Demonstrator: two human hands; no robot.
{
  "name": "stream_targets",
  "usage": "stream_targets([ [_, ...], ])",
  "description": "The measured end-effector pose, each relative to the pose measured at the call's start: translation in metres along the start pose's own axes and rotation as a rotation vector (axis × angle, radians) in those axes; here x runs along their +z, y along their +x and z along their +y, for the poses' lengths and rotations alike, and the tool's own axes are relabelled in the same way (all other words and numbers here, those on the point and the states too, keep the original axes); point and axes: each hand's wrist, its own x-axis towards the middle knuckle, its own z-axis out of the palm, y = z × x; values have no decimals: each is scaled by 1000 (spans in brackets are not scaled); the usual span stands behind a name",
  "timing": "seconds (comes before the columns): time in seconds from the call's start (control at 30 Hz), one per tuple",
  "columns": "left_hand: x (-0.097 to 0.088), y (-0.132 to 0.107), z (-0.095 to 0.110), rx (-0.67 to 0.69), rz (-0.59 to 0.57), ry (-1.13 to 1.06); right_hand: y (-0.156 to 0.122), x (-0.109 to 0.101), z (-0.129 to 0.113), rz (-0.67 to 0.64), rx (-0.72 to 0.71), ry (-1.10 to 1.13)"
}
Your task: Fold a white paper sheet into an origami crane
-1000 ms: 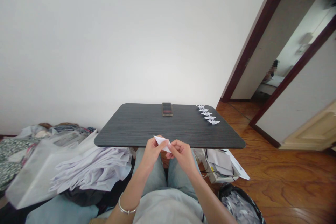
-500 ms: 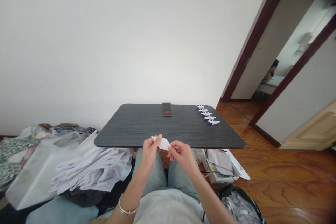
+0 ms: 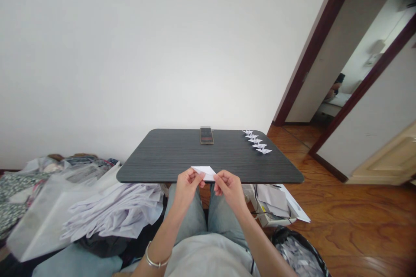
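Crosswise over the near edge of the dark worktop (image 3: 162,160), the folded white paper (image 3: 206,172) runs side to side, left hand (image 3: 187,187) pinched on its left end, right hand (image 3: 230,187) on its right

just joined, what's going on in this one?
A seated person is pinching a small folded white paper between both hands at the near edge of a dark table: left hand on its left end, right hand on its right end. A row of small folded pieces sits at the table's far right, and a small dark object at its far edge.
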Motion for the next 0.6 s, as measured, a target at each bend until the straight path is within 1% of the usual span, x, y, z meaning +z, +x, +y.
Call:
stream_targets([
  [0.1,-2,0,-2,27,-34,-4,1,0,1,1,-6,3],
  [0.17,-3,0,-3,22,-42,-62,1,0,1,10,-9,4],
  [0.27,-4,-2,-3,-20,25,-163,2,-1,0,27,-9,0],
  [0.37,-3,-3,-1,-42,93,-200,0,-1,0,9,1,-16],
  [0.43,-2,-4,1,-29,86,-188,-1,-1,-1,-23,10,-35],
  [0.53,1,-4,3,-1,45,-125,-2,1,-3,-48,12,-81],
  [0.6,2,-4,4,1,46,-96,-3,1,-4,-68,11,-100],
])
